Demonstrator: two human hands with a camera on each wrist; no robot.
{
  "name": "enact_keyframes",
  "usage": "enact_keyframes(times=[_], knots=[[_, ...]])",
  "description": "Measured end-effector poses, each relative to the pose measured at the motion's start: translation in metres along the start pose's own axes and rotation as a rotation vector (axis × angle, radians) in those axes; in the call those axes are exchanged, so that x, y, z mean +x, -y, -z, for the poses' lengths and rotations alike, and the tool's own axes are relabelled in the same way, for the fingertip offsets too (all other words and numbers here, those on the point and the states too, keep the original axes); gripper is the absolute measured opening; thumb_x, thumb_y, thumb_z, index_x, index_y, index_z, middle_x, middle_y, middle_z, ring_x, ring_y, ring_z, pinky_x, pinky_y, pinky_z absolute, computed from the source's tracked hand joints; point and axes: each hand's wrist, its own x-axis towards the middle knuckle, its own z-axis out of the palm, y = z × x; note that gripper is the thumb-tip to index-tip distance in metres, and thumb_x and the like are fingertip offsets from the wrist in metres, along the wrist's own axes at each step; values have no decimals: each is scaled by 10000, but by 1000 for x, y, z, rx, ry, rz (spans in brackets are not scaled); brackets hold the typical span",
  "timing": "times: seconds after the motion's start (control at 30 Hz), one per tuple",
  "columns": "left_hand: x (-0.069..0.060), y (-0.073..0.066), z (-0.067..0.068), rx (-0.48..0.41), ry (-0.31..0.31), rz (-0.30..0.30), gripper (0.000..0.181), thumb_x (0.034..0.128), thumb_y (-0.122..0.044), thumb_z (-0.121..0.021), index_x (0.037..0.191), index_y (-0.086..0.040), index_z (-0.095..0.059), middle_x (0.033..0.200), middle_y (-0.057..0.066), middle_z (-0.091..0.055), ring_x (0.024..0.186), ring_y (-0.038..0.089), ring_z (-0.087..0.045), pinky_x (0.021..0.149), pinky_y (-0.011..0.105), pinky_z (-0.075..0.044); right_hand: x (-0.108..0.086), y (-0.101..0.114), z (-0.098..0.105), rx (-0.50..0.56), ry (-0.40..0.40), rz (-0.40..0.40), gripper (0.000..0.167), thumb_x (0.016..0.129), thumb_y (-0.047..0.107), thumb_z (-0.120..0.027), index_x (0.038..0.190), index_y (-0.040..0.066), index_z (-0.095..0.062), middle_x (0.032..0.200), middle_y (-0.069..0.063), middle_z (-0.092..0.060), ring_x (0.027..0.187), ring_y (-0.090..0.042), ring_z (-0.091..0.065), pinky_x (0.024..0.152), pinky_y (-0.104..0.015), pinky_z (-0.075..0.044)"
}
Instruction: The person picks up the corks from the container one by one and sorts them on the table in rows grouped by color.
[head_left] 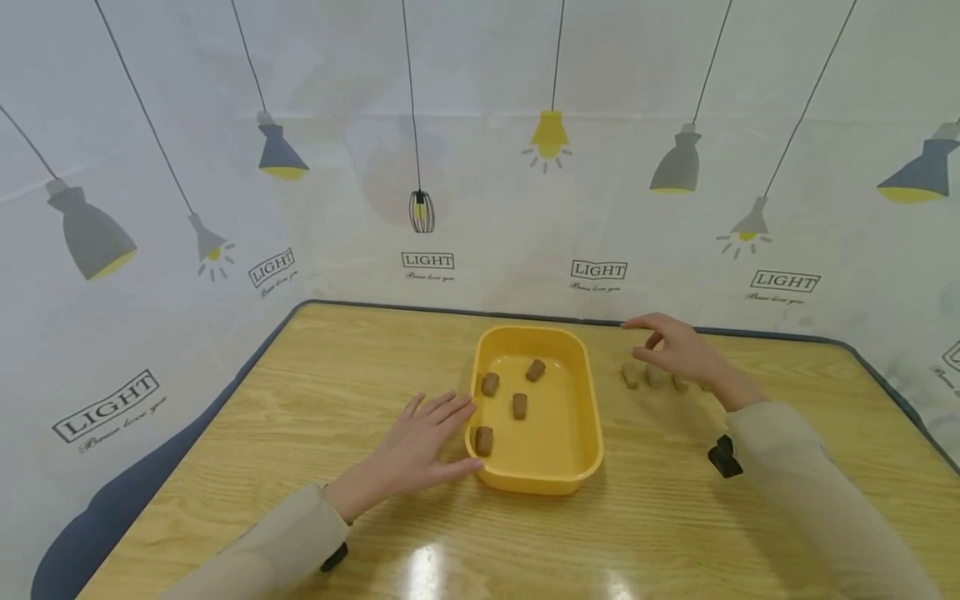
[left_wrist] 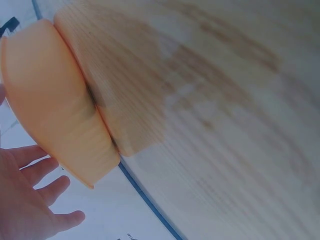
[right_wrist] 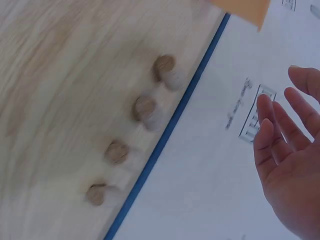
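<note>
A yellow plastic tub (head_left: pixel 558 442) stands on the table, with several brown cork stoppers (head_left: pixel 520 406) scattered in its left half and toward the back. At its left rim is my left hand (head_left: pixel 416 446), fingers spread and fairly straight, fingertips at the tub's edge. The left wrist view shows that hand (left_wrist: pixel 22 195) beside the tub's outer wall (left_wrist: pixel 55 95). To the right of the tub, my right hand (head_left: pixel 678 350) hovers with bent fingers, thumb and forefinger apart, holding nothing. Under it, several more corks (head_left: pixel 654 377) stand in a row, partly hidden; the right wrist view shows the row.
The wooden table (head_left: pixel 337 400) has a dark blue far edge, with a white backdrop (head_left: pixel 495 183) of printed lamps rising right behind it. A black piece (head_left: pixel 725 457) sits below the right sleeve cuff.
</note>
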Motion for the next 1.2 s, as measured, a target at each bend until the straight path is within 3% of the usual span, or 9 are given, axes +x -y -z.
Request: enact_keyframes(times=[0.23,0.43,0.87,1.2], knots=[[1,0,0,-4,4,0,777,818,-651,-362,1341,-77,-387,1374,67,-342,1257,266,-267,981,526,-149,25,30,-6,6,53,121,337,845,90,-596,1162,-2,-530,1132,-167,-516,766,-189,-543,673,-373,-449],[1,0,1,-15,13,6,785,816,-660,-347,1354,-88,-368,1384,54,-327,1264,253,-254,985,521,-141,45,59,-9,-10,101,176,363,844,152,-609,1173,19,-535,1129,-118,-538,765,-162,-557,731,-384,-438],[1,1,0,-18,3,-2,781,817,-651,-364,1342,-72,-385,1373,72,-343,1256,270,-267,978,529,-152,81,101,-20,12,191,143,373,851,230,-598,1175,55,-541,1101,-90,-566,853,-183,-555,762,-341,-445],[1,0,1,-7,1,-2,773,817,-646,-376,1334,-72,-399,1365,76,-356,1249,268,-280,969,536,-168,98,116,-44,114,239,75,409,836,270,-610,1180,62,-536,1078,-111,-587,921,-233,-543,812,-367,-422]])
